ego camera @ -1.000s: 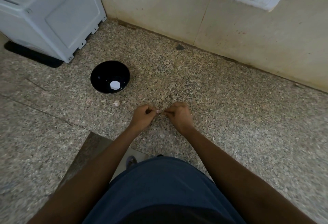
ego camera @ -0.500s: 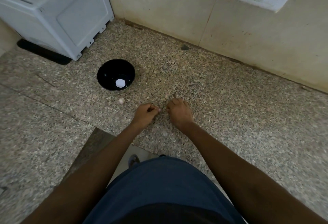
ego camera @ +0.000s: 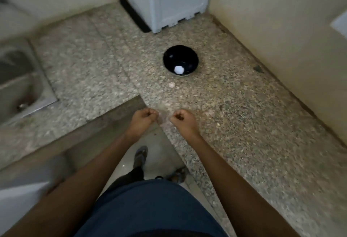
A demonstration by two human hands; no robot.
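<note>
Left hand (ego camera: pixel 143 119), right hand (ego camera: pixel 183 122) — side by side, just apart; each grip a closed fist

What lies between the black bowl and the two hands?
One small pale bit on the speckled counter, nearer the black bowl than the left hand or right hand; head view.

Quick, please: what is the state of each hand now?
Left hand: closed, fingers curled, nothing visible in it.
Right hand: closed, fingers curled, nothing visible in it.
</note>
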